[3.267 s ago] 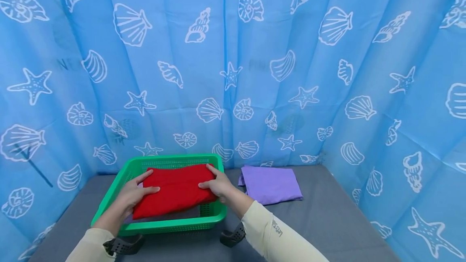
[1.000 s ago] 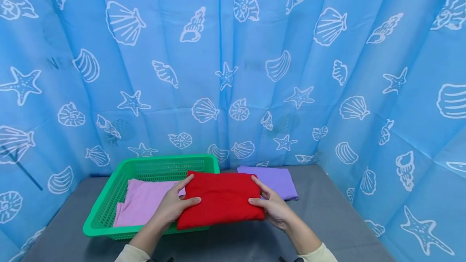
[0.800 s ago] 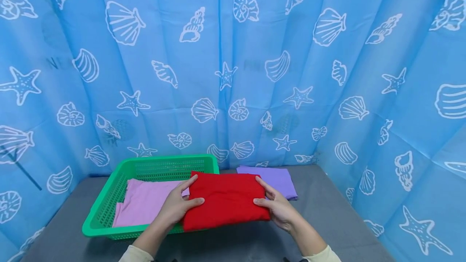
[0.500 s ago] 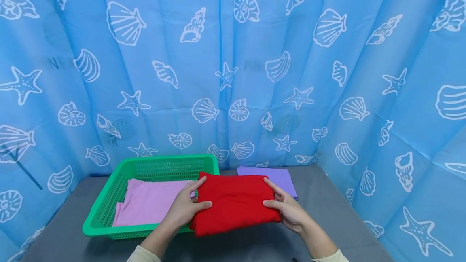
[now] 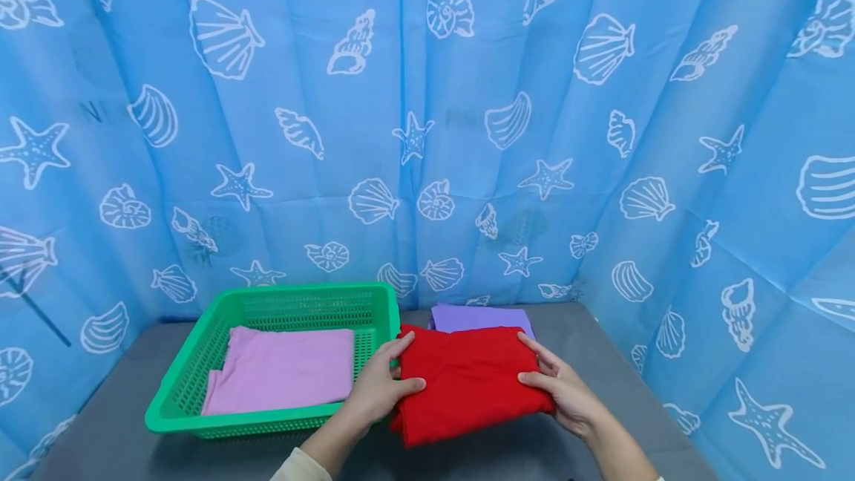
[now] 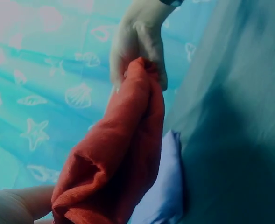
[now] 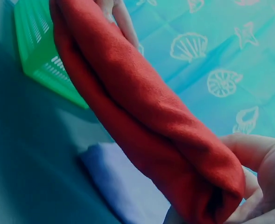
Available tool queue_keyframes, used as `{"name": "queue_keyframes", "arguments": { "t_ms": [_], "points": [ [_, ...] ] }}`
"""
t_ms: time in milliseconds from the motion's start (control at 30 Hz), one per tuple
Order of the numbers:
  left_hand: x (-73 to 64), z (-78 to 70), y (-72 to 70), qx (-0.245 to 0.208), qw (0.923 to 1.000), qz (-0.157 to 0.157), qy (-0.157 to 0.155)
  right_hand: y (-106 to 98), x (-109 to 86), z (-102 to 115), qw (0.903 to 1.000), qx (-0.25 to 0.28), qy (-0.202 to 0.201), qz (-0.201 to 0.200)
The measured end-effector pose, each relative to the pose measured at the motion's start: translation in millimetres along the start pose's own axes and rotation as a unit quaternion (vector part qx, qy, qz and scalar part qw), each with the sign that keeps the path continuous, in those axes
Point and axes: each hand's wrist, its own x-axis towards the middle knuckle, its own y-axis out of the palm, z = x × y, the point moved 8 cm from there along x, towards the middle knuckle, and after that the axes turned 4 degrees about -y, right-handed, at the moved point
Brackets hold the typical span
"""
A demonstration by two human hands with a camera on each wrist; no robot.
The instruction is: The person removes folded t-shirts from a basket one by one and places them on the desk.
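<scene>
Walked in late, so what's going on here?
A person's left hand and right hand grip opposite ends of a folded red cloth above a grey table. A folded pink cloth lies in a perforated green plastic basket; a folded purple cloth lies on the table, partly hidden by the red one.

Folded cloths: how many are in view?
3: the red cloth held between the left hand and right hand; the pink cloth in the green basket; the purple cloth on the gray table, partly hidden by the red one. More could lie under these.

The red cloth [image 5: 470, 384] looks matt, the basket [image 5: 260, 418] plastic.
</scene>
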Motion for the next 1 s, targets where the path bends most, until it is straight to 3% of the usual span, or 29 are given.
{"name": "queue_keyframes", "arguments": {
  "t_ms": [167,333,633,800,1000],
  "points": [
    [4.1,-1.2,13.6,0.046,0.9988,-0.016,-0.009,-16,-4.6,-2,0.9999,-0.012,0.003,-0.007],
    [6.5,-3.7,34.2,0.057,0.9980,-0.020,-0.019,-38,-8.9,-8,0.9992,-0.028,0.017,-0.022],
    [12.4,6.2,73.2,0.037,0.9983,-0.029,-0.034,-74,-17.0,-20,0.9982,-0.048,0.027,-0.021],
    [23.3,20.2,90.2,0.000,0.9989,-0.038,-0.027,-92,-17.0,-26,0.9992,-0.029,0.025,0.001],
    [36.9,33.8,112.5,-0.010,0.9991,-0.037,-0.022,-113,-13.7,-30,0.9989,-0.033,0.031,-0.009]
  ]
}}
